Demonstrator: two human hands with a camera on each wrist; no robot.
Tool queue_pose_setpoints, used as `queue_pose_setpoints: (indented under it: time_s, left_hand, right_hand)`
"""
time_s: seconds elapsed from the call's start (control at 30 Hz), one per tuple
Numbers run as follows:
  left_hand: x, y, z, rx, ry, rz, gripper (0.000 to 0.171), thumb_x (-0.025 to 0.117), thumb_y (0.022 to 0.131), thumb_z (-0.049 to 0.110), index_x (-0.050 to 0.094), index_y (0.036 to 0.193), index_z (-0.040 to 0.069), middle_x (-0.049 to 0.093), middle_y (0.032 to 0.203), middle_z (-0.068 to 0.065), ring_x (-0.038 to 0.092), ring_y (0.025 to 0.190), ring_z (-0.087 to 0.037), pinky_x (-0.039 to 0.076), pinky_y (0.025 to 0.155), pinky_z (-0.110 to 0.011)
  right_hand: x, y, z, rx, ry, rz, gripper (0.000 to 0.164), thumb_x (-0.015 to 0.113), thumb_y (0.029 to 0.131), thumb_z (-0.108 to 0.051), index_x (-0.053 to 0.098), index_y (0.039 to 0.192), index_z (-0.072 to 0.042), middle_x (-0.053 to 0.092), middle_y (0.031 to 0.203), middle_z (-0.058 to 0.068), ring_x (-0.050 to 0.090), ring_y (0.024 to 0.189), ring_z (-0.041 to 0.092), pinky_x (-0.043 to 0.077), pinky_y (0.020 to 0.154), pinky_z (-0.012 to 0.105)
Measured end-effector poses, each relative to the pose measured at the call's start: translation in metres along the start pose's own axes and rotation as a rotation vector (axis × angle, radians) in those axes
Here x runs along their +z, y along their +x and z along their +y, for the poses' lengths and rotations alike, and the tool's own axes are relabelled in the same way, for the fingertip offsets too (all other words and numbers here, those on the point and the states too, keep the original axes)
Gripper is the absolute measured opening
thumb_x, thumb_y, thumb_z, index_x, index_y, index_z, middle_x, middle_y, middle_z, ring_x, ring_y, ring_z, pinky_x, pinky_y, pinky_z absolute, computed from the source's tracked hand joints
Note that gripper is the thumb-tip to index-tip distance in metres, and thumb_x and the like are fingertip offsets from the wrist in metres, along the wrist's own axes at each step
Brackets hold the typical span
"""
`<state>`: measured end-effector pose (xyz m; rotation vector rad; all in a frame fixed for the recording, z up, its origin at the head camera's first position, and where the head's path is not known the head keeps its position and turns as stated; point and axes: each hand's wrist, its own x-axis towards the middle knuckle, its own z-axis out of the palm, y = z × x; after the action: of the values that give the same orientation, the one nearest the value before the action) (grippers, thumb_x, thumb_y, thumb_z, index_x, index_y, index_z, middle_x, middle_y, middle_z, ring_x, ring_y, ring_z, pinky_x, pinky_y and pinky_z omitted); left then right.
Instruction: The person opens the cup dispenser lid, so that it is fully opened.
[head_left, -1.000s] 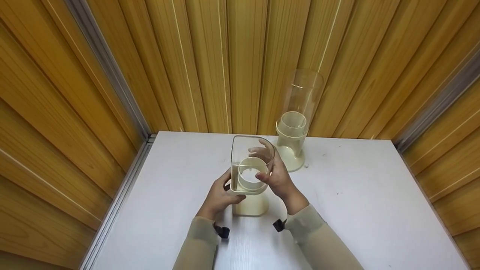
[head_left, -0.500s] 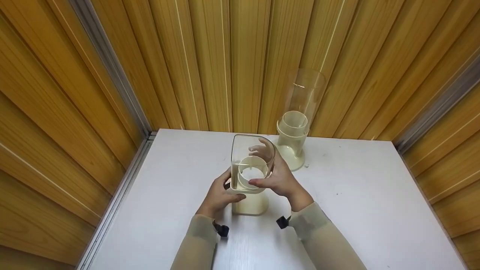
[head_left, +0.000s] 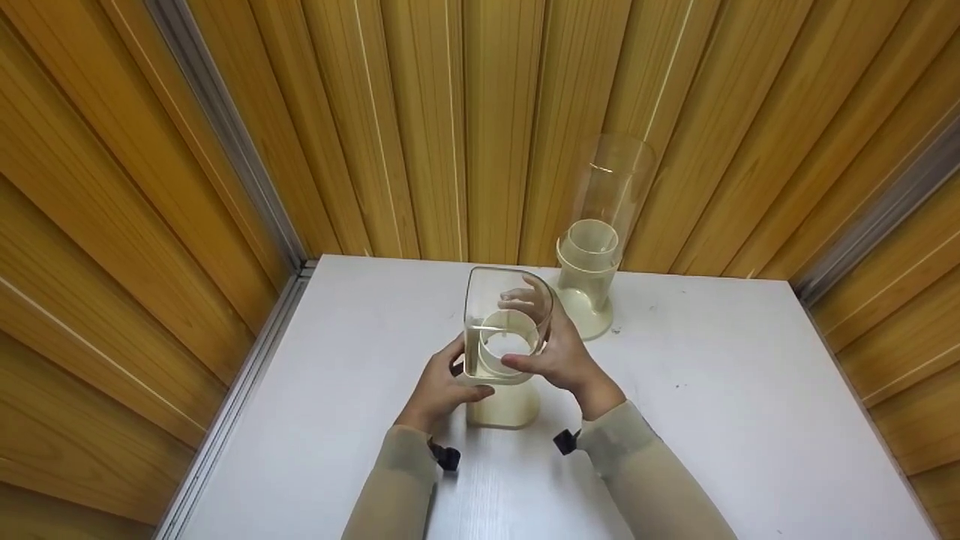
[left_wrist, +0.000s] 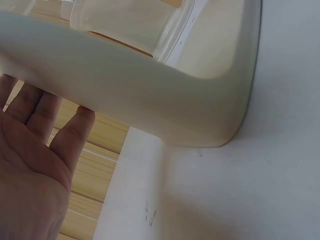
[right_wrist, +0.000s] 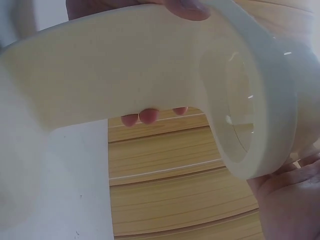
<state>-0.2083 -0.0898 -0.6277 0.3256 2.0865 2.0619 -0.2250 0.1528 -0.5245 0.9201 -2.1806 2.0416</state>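
Far left: wood-grain panels, then a grey metal rail running down along the tabletop, which is white. Next, left sleeve, light grey-beige, small black block at the cuff. Left hand: fingers wrapped round the column of the front stand, thumb on the near side, fingertips on the far side; right wrist view shows both. Front stand is cream, in the middle of the tabletop near the person, foot low at the tabletop; can't tell if the whole underside touches. Foot is straight along the near edge. Up top, a clear container with one squared side and one rounded side sits on the stand's head, open end up; a cream ring shows inside through the wall.

Right hand: fingers curled round the container's rounded right side, thumb in front, the other fingers behind, seen through the clear wall. Right sleeve matches, with its own black block.

Behind the right hand, well back: second cream stand, upright, round foot on the tabletop, tall clear tube on top. Far right: another metal rail, more panels.
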Motion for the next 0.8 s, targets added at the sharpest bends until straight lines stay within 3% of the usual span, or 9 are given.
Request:
queue_pose_setpoints:
  time_s: [0.2, 0.3, 0.43, 0.53, 0.67, 0.8]
  left_hand:
    - [0.0003, -0.0019, -0.0007, 0.014, 0.0, -0.014, 0.114, 0.097, 0.079, 0.007, 0.042, 0.176, 0.027, 0.05, 0.177, -0.011, 0.06, 0.155, -0.044, 0.065, 0.115, -0.04]
    - [0.0008, -0.0016, -0.0002, 0.038, 0.009, -0.024, 0.114, 0.096, 0.08, 0.008, 0.039, 0.177, 0.026, 0.049, 0.177, -0.011, 0.06, 0.154, -0.043, 0.064, 0.116, -0.041]
    - [0.0012, -0.0008, 0.0007, 0.061, 0.029, -0.013, 0.114, 0.096, 0.079, 0.009, 0.04, 0.177, 0.025, 0.051, 0.176, -0.01, 0.056, 0.158, -0.04, 0.059, 0.124, -0.046]
    - [0.0014, -0.0006, 0.0013, 0.069, 0.045, -0.003, 0.115, 0.097, 0.079, 0.01, 0.039, 0.178, 0.025, 0.052, 0.175, -0.008, 0.052, 0.162, -0.038, 0.051, 0.132, -0.051]
    - [0.0021, -0.0009, 0.0009, 0.066, 0.051, 0.007, 0.116, 0.097, 0.079, 0.011, 0.037, 0.178, 0.025, 0.051, 0.176, -0.008, 0.047, 0.165, -0.039, 0.044, 0.136, -0.057]
    - [0.0036, -0.0013, 0.0016, 0.053, 0.048, 0.015, 0.116, 0.097, 0.079, 0.01, 0.039, 0.178, 0.027, 0.051, 0.176, -0.007, 0.047, 0.165, -0.038, 0.045, 0.136, -0.056]
  right_hand:
    - [0.003, 0.0012, 0.0026, 0.008, 0.039, 0.005, 0.119, 0.103, 0.081, -0.028, 0.03, 0.175, -0.022, 0.057, 0.159, 0.009, 0.062, 0.151, 0.036, 0.051, 0.128, 0.058]
    - [0.0045, 0.0024, 0.003, 0.0, 0.085, 0.018, 0.121, 0.103, 0.081, -0.03, 0.028, 0.174, -0.014, 0.057, 0.156, 0.007, 0.062, 0.149, 0.04, 0.054, 0.126, 0.053]
    - [0.0061, 0.0039, 0.0035, -0.001, 0.131, 0.038, 0.125, 0.103, 0.08, -0.031, 0.023, 0.173, -0.005, 0.059, 0.153, 0.002, 0.064, 0.146, 0.035, 0.057, 0.121, 0.038]
    - [0.0069, 0.0049, 0.0038, 0.001, 0.14, 0.053, 0.125, 0.102, 0.081, -0.035, 0.023, 0.173, -0.005, 0.06, 0.151, 0.0, 0.065, 0.145, 0.036, 0.058, 0.119, 0.035]
    - [0.0078, 0.0058, 0.0046, -0.007, 0.154, 0.065, 0.115, 0.102, 0.081, -0.038, 0.034, 0.172, -0.017, 0.061, 0.15, 0.002, 0.064, 0.145, 0.043, 0.06, 0.117, 0.035]
    - [0.0085, 0.0049, 0.0059, -0.03, 0.166, 0.077, 0.107, 0.102, 0.081, -0.036, 0.041, 0.168, -0.034, 0.062, 0.152, 0.007, 0.067, 0.142, 0.033, 0.06, 0.117, 0.033]
